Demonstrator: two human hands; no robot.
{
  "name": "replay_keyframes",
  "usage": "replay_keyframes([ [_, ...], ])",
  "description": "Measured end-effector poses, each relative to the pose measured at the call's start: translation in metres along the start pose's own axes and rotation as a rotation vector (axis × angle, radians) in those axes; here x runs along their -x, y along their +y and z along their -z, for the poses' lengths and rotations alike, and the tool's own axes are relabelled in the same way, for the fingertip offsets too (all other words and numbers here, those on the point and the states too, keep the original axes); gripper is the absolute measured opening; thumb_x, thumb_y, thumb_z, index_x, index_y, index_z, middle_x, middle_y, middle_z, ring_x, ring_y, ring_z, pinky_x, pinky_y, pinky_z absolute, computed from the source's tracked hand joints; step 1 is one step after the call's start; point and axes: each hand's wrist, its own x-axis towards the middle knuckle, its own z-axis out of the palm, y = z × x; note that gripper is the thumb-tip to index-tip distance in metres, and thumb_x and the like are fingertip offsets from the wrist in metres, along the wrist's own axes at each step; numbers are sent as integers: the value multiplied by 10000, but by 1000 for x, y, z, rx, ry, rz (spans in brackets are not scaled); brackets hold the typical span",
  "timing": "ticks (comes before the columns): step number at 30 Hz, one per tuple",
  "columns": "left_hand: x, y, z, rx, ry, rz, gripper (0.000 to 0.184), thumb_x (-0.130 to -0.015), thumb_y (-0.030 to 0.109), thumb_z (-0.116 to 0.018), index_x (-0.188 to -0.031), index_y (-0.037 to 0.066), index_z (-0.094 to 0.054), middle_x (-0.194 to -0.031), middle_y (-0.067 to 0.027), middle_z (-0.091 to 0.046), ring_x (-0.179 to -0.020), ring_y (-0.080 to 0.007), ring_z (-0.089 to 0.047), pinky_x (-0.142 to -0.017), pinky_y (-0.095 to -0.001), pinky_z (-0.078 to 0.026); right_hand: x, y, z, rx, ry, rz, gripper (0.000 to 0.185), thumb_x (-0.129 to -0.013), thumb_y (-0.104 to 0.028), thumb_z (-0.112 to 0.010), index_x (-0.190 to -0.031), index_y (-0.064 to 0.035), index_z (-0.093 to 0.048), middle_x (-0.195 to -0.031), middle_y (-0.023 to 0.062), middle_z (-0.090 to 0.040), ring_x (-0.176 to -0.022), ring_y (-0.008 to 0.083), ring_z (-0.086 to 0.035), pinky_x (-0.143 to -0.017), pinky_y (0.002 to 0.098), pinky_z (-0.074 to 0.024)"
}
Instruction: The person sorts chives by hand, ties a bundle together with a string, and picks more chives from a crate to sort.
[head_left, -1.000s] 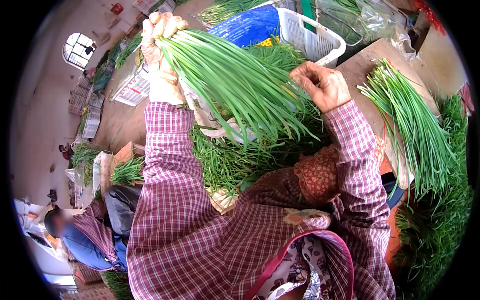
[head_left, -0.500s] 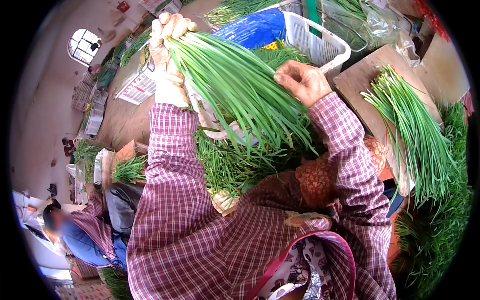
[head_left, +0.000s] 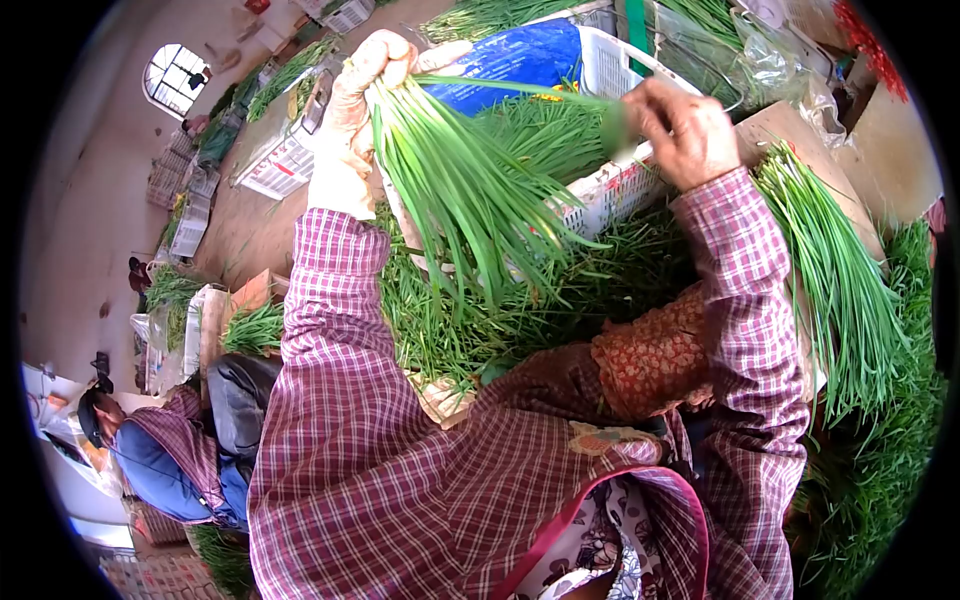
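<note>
My left hand (head_left: 362, 100) is closed around the pale stem ends of a bunch of garlic chives (head_left: 450, 175), whose green leaves fan out down and to the right. A few leaves stretch across from that bunch to my right hand (head_left: 690, 135), whose fingers are pinched on their tips; the tips are blurred. Behind and below the bunch stands a white plastic crate (head_left: 610, 195) with more chives (head_left: 545, 135) in it. A blue plastic sheet (head_left: 520, 60) lies at its far side.
To my right, a pile of chives (head_left: 825, 270) rests on a wooden board (head_left: 845, 205). Loose greens (head_left: 480, 325) lie below my hands, and more (head_left: 890, 480) at the far right. A seated person (head_left: 175, 455) is at the left. Another white crate (head_left: 275, 170) stands farther back.
My right hand has moved right and slightly up, drawing a few leaves out straight from the bunch. My left hand has shifted slightly right, and the leaves hang lower.
</note>
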Motion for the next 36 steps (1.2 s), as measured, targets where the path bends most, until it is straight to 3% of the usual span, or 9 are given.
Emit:
replay_keyframes([
  [5,-3,-17,-7,-59,-26,28,210,-859,206,-636,-891,3,-591,-695,-44,-576,-922,-319,-647,-835,-424,-544,-32,10,49,469,129,194,191,-924,-260,-521,-972,-112,-631,-808,90,-685,-664,216,-665,-582,336,-538],
  [7,0,-17,-27,-95,40,81,199,-866,203,-621,-903,10,-587,-743,-57,-601,-849,-267,-661,-762,-367,-573,-41,-21,76,427,253,216,91,-828,-136,-596,-782,-63,-569,-685,121,-582,-640,293,-587,-599,382,-482],
  [8,3,-14,-43,-143,87,106,232,-851,227,-647,-923,24,-563,-698,7,-474,-692,-115,-523,-860,-382,-515,-43,-18,80,459,296,218,75,-814,-123,-587,-803,-50,-573,-696,147,-577,-655,323,-585,-610,393,-478],
  [10,5,-17,-34,-88,64,84,230,-859,229,-640,-936,25,-564,-695,7,-469,-693,-116,-522,-802,-356,-513,-39,-14,92,504,413,267,78,-802,-106,-592,-827,-32,-590,-680,159,-573,-643,340,-585,-611,394,-477],
  [15,16,1,13,208,-47,-115,173,-895,231,-601,-911,67,-548,-641,42,-406,-611,-90,-447,-699,-288,-411,1,72,109,413,21,106,206,-870,-64,-581,-1069,-36,-628,-1013,155,-673,-935,265,-663,-801,364,-537],
  [19,18,25,12,338,-157,-168,157,-914,230,-567,-835,111,-502,-589,70,-402,-543,-74,-419,-741,-327,-377,52,48,53,527,-212,83,151,-893,-234,-564,-937,-177,-697,-819,69,-691,-741,226,-672,-657,340,-569],
  [24,14,29,-7,289,-192,-289,181,-921,269,-556,-811,130,-519,-555,91,-420,-527,-61,-417,-712,-300,-379,52,-20,-26,-285,-132,-12,186,-903,-260,-536,-866,-148,-679,-819,59,-694,-678,207,-670,-626,334,-549],
  [29,5,35,16,406,-452,-221,165,-916,285,-570,-841,153,-504,-631,69,-434,-617,-82,-449,-823,-407,-401,60,-36,-61,-440,-270,-150,228,-893,-286,-531,-897,-97,-658,-783,105,-669,-729,271,-655,-671,367,-516],
  [36,-2,26,-6,323,-482,-222,182,-876,278,-632,-791,163,-520,-558,91,-460,-529,-68,-455,-687,-296,-379,71,-40,-77,-820,-279,-316,280,-886,-312,-577,-966,-60,-668,-774,94,-674,-723,170,-646,-672,321,-497],
])
